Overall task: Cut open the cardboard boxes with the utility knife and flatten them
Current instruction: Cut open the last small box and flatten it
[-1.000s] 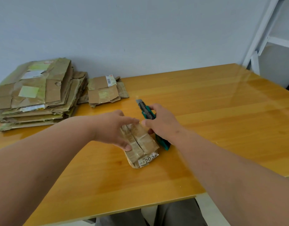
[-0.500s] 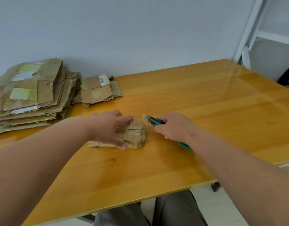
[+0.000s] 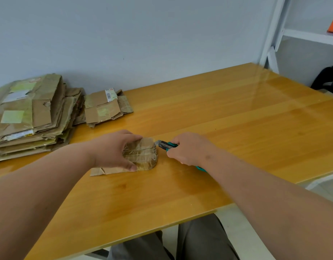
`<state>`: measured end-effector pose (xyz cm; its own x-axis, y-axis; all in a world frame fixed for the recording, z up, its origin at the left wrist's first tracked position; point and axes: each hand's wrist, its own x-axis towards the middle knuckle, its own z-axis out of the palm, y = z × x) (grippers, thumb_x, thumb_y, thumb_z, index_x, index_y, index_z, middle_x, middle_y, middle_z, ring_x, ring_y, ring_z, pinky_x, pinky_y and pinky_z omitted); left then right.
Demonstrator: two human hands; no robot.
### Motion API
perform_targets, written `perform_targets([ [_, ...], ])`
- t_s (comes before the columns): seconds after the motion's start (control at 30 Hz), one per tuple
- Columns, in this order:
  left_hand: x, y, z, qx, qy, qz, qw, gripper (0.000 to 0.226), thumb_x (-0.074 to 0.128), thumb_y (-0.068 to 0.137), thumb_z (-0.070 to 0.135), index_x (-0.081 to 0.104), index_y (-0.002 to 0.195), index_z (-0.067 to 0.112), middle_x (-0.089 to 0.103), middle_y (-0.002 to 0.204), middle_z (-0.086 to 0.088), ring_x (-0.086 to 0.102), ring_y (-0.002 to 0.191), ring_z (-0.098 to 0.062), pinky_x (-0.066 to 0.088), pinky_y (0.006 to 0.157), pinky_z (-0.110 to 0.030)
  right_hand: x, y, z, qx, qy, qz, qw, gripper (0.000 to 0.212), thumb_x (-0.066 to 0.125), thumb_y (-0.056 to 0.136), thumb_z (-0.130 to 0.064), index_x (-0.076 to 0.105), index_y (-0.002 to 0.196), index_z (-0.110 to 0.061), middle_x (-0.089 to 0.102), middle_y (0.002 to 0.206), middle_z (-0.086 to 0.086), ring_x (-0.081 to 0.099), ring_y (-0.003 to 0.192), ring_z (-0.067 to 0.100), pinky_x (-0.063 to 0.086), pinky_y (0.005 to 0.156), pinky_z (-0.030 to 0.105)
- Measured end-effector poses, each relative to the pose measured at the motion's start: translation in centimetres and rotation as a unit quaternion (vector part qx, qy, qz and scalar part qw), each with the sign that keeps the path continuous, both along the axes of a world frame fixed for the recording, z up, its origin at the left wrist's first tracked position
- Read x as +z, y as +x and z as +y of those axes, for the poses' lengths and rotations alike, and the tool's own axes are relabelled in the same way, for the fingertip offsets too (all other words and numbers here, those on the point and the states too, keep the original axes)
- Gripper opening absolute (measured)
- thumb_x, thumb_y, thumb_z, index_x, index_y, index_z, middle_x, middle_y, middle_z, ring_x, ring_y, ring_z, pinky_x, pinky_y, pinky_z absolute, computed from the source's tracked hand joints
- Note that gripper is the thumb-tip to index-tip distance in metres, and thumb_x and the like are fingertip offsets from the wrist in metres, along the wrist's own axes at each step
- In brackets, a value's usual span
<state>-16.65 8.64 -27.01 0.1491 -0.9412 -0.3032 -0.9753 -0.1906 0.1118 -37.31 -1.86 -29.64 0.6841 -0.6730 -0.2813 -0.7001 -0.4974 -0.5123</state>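
A small taped cardboard box (image 3: 143, 154) lies on the wooden table (image 3: 237, 128), near its middle. My left hand (image 3: 114, 150) grips it from the left, fingers over its far side and thumb along its near side. My right hand (image 3: 188, 148) grips a teal utility knife (image 3: 166, 144), whose blade tip points left and sits at the box's right end, by a printed label. A loose flap of the box sticks out under my left wrist.
A tall stack of flattened boxes (image 3: 28, 117) lies at the table's far left, with a smaller flattened pile (image 3: 105, 107) beside it. A white shelf frame (image 3: 274, 34) stands at the back right. The table's near edge runs just above my lap.
My left hand has turned the box so its long side runs left to right. My right hand has swung the knife from pointing away to pointing left at the box's right end.
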Motion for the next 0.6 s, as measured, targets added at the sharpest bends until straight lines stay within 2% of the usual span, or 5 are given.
perform_targets([
  [0.13, -0.1, 0.1, -0.1, 0.001, 0.008, -0.009, 1.000, 0.105, 0.080, 0.067, 0.056, 0.020, 0.151, 0.039, 0.032, 0.146, 0.017, 0.040, 0.125, -0.012, 0.031, 0.097, -0.022, 0.0, 0.4, 0.3, -0.010, 0.021, -0.031, 0.999, 0.030, 0.050, 0.091, -0.029, 0.064, 0.106, -0.008, 0.056, 0.078, 0.005, 0.049, 0.068, 0.022, 0.038, 0.063, 0.032],
  [0.27, -0.2, 0.2, -0.1, -0.001, 0.015, -0.023, 1.000, 0.107, 0.078, 0.066, 0.059, 0.016, 0.152, 0.041, 0.030, 0.148, 0.017, 0.038, 0.129, -0.013, 0.031, 0.100, -0.025, 0.0, 0.4, 0.6, -0.004, 0.042, -0.066, 0.997, 0.025, 0.052, 0.092, -0.027, 0.062, 0.097, -0.005, 0.054, 0.079, 0.009, 0.048, 0.070, 0.023, 0.036, 0.066, 0.035],
  [0.37, -0.2, 0.3, -0.2, -0.004, 0.021, -0.026, 0.999, 0.107, 0.077, 0.068, 0.060, 0.014, 0.152, 0.041, 0.029, 0.149, 0.017, 0.039, 0.129, -0.013, 0.030, 0.099, -0.024, -0.1, -0.3, 0.6, 0.003, 0.074, -0.097, 0.993, 0.033, 0.056, 0.093, -0.025, 0.064, 0.112, 0.000, 0.056, 0.073, 0.009, 0.048, 0.064, 0.023, 0.038, 0.064, 0.033],
  [0.5, -0.3, 0.4, -0.1, -0.004, 0.028, -0.024, 0.999, 0.108, 0.076, 0.070, 0.058, 0.011, 0.153, 0.040, 0.028, 0.149, 0.016, 0.039, 0.129, -0.013, 0.029, 0.100, -0.023, 0.2, -1.1, 0.9, 0.030, 0.082, -0.095, 0.992, 0.031, 0.057, 0.095, -0.025, 0.065, 0.114, -0.001, 0.056, 0.069, 0.008, 0.048, 0.060, 0.021, 0.039, 0.063, 0.031],
  [0.6, -0.3, 0.4, 0.0, 0.005, 0.029, -0.017, 0.999, 0.110, 0.076, 0.069, 0.059, 0.008, 0.153, 0.040, 0.027, 0.151, 0.015, 0.038, 0.131, -0.014, 0.030, 0.104, -0.027, 0.1, -1.4, 1.2, 0.058, 0.057, -0.074, 0.994, 0.029, 0.056, 0.096, -0.027, 0.066, 0.106, -0.002, 0.057, 0.073, 0.009, 0.049, 0.064, 0.022, 0.038, 0.065, 0.032],
])
